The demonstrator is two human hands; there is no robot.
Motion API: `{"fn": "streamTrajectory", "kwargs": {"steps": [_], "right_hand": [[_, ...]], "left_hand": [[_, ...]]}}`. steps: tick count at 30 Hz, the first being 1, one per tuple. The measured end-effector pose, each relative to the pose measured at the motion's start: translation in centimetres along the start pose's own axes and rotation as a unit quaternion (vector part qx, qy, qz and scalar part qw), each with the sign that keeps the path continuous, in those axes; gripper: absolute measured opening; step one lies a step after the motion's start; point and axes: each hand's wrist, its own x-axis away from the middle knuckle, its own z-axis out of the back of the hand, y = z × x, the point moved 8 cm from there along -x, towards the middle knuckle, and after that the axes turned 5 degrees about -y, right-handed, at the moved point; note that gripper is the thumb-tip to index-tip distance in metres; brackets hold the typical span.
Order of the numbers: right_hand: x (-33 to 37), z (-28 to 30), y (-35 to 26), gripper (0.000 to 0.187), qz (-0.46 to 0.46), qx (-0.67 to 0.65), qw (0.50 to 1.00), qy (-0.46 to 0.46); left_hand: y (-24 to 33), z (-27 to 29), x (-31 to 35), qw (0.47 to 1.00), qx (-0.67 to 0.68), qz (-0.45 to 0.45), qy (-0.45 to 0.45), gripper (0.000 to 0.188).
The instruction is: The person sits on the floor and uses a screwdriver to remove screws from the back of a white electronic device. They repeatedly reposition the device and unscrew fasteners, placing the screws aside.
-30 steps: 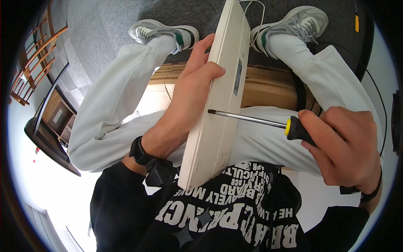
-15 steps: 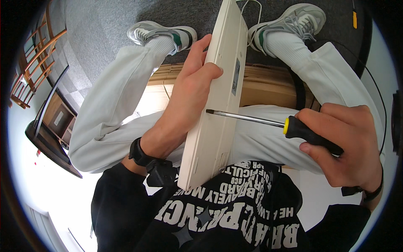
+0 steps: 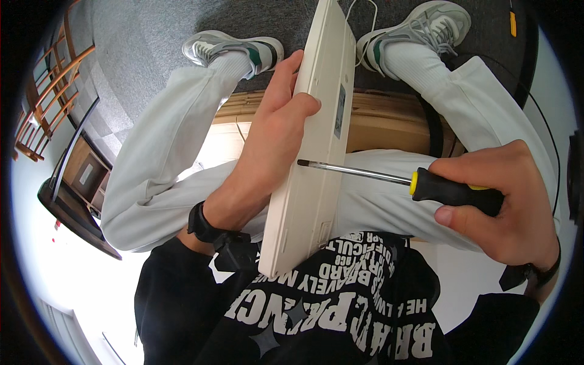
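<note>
My left hand (image 3: 274, 128) is closed around the left side of a long cream keyboard (image 3: 298, 213), thumb over its edge. The keyboard stands on its narrow side, tilted, with its flat underside, a dark label and a small foot turned to the right. A white cable leaves its far end. In my right hand (image 3: 499, 194) is a screwdriver (image 3: 453, 190) with a black and yellow handle, thumb and index finger along the grip. Its dark tip meets the underside just below my left hand. Whether a screw sits there is hidden.
Both my legs in pale trousers (image 3: 164, 146) flank the keyboard, above a wooden edge (image 3: 383, 112). A small orange-handled tool (image 3: 513, 24) lies on the grey carpet (image 3: 146, 36) at the far right. Wooden furniture (image 3: 85, 176) stands at the left, and a thin black cable runs down the right.
My right hand has shifted its hold on the screwdriver handle, its fingers uncurling somewhat and showing more yellow. The tip stays at the same spot; keyboard and left hand barely move.
</note>
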Motion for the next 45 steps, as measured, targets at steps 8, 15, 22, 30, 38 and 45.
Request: {"fn": "streamTrajectory", "kwargs": {"steps": [8,15,22,30,38,45], "right_hand": [[-0.1,-0.1,-0.4,0.033,0.015,0.008,1.000,0.010],[0.7,2.7,-1.2,0.032,0.005,0.090,0.990,0.107],[3.5,6.4,-3.2,0.039,-0.056,0.179,0.968,0.170],[7.8,9.9,-8.8,0.040,0.019,0.451,0.844,0.288],[13.4,15.9,-7.4,0.047,-0.119,0.357,0.841,0.388],[15.8,17.7,-6.7,0.048,-0.119,0.363,0.835,0.397]], "left_hand": [[0.0,0.3,-0.7,0.999,0.011,-0.017,-0.044,0.069],[-0.4,2.8,-1.6,0.995,-0.064,-0.006,-0.079,0.066],[0.9,5.5,-1.4,0.994,0.083,-0.065,-0.012,0.066],[5.6,10.8,-2.0,0.939,0.228,-0.226,0.123,0.055],[10.1,16.6,-1.4,0.878,0.394,-0.259,0.086,0.041],[13.8,16.5,-0.6,0.862,0.388,-0.310,0.100,0.039]]}}
